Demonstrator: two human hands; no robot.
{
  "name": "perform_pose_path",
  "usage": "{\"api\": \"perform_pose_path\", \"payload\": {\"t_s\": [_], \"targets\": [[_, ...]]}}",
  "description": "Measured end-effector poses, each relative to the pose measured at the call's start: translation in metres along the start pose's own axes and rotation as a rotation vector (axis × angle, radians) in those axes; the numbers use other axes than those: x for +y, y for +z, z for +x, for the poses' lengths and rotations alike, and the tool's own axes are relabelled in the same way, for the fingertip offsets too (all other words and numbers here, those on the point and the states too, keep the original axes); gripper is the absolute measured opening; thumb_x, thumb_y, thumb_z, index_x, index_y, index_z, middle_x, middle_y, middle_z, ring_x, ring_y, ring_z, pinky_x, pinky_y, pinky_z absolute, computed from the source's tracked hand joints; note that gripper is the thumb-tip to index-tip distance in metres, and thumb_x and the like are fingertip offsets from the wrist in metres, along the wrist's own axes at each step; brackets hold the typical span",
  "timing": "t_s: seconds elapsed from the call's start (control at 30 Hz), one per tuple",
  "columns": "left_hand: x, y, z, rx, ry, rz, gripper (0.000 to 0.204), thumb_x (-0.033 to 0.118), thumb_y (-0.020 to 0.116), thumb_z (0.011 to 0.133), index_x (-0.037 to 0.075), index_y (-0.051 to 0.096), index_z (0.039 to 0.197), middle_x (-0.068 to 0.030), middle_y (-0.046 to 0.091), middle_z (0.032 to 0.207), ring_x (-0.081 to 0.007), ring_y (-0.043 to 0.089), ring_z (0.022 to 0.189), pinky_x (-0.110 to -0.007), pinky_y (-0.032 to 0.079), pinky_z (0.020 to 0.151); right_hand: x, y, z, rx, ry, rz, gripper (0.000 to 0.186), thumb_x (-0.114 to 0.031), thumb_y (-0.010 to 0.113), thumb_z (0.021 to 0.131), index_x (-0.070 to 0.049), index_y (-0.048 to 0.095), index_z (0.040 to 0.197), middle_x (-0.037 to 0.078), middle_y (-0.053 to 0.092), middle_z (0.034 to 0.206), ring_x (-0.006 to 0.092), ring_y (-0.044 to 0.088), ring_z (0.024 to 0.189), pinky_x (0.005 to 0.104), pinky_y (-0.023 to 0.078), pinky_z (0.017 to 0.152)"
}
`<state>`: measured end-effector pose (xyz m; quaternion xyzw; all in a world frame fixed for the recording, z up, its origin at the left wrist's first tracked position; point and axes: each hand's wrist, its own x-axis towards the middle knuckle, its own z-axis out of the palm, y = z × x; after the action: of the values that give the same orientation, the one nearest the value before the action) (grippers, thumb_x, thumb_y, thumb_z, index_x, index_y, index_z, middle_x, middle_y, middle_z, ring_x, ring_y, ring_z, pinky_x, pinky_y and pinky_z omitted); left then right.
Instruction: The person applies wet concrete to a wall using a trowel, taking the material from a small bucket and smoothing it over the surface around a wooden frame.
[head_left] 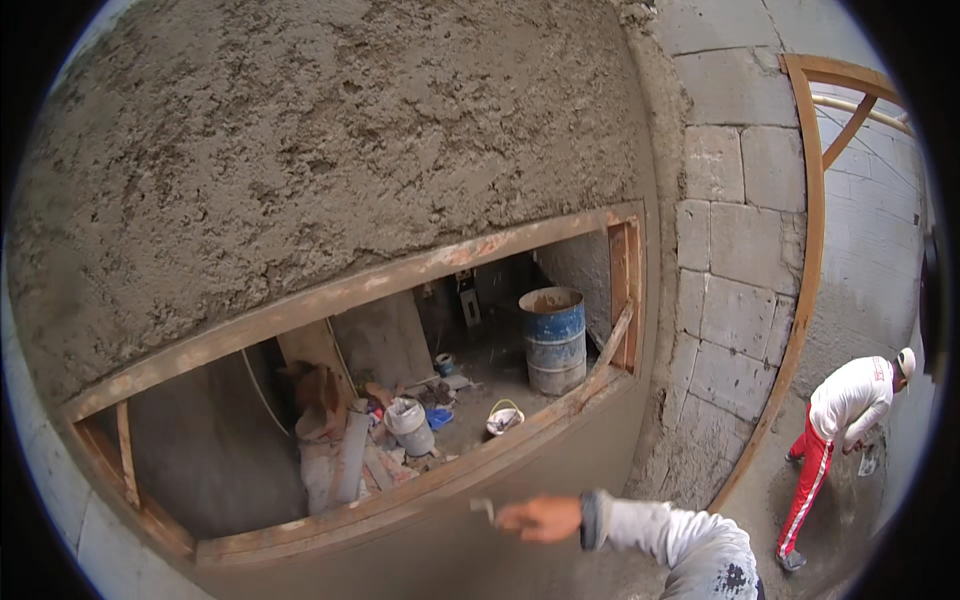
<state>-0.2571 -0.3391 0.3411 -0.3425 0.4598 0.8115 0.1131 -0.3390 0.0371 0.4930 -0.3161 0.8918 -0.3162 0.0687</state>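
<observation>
My right hand (543, 519), in a pale, stained sleeve with a grey cuff, reaches left in front of the smooth grey plaster below the wooden window frame (400, 508). Its fingers are closed. A small tool with a pale bent end (483, 508) sticks out past the fingertips; motion blur hides the rest of it. Above the opening, the wall carries rough wet mortar (330, 140), while the band under the frame (560, 460) looks smoother. My left hand is out of view.
Through the opening stand a blue drum (555, 345), a white bucket (410, 428), a small pail (504, 417) and rubble. A wooden door frame (808, 200) rises beyond bare blocks (735, 250). At right, a co-worker in red trousers (808, 480) bends toward a wall.
</observation>
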Motion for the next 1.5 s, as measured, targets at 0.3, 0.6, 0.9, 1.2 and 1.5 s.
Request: {"api": "perform_pose_path", "payload": {"t_s": [0.3,0.6,0.9,1.2,1.5], "targets": [[-0.044,-0.007,0.039,-0.385,0.04,0.299,0.031,0.031,0.052,0.082,0.02,0.041,0.055,0.006,0.034,0.045,-0.0079,0.03,0.036,-0.023,0.022,0.033,0.028,0.373,0.037,-0.358,0.761,0.721,0.031,-0.02,0.049,0.078,-0.003,0.055,0.104,0.004,0.053,0.064,0.0142,0.055,0.053,0.0282,0.048,0.05],[0.022,0.019,-0.035,-0.377,-0.117,0.243,0.025,0.032,0.056,0.08,0.018,0.044,0.062,0.0069,0.033,0.049,-0.0057,0.027,0.038,-0.021,0.018,0.034,0.0,0.403,-0.01,0.125,0.893,1.521,0.038,-0.017,0.05,0.079,-0.005,0.051,0.115,0.006,0.058,0.085,0.0145,0.055,0.054,0.027,0.048,0.045],[0.029,0.004,0.006,-0.359,-0.097,0.139,0.034,0.039,0.06,0.069,0.021,0.033,0.059,0.0058,0.03,0.05,-0.0101,0.028,0.041,-0.026,0.022,0.036,-0.035,0.299,-0.086,-0.032,0.229,2.2,0.053,-0.015,0.052,0.075,-0.007,0.044,0.127,0.009,0.058,0.097,0.0151,0.056,0.056,0.0272,0.047,0.044],[0.02,-0.028,0.039,-0.088,0.017,0.067,0.037,0.037,0.056,0.071,0.021,0.029,0.052,0.0033,0.032,0.046,-0.0132,0.026,0.037,-0.029,0.02,0.034,-0.101,0.012,-0.12,1.106,-0.234,1.631,0.048,-0.013,0.051,0.074,-0.008,0.04,0.121,0.006,0.053,0.088,0.0129,0.052,0.061,0.027,0.048,0.05],[0.026,-0.091,0.056,0.1,0.127,-0.172,0.034,0.034,0.051,0.076,0.021,0.03,0.053,0.0035,0.031,0.045,-0.0131,0.024,0.037,-0.03,0.019,0.034,-0.135,-0.355,-0.111,2.393,-0.662,-0.08,0.061,-0.005,0.055,0.08,0.001,0.028,0.135,0.013,0.056,0.098,0.0194,0.061,0.068,0.0298,0.05,0.052]]}}
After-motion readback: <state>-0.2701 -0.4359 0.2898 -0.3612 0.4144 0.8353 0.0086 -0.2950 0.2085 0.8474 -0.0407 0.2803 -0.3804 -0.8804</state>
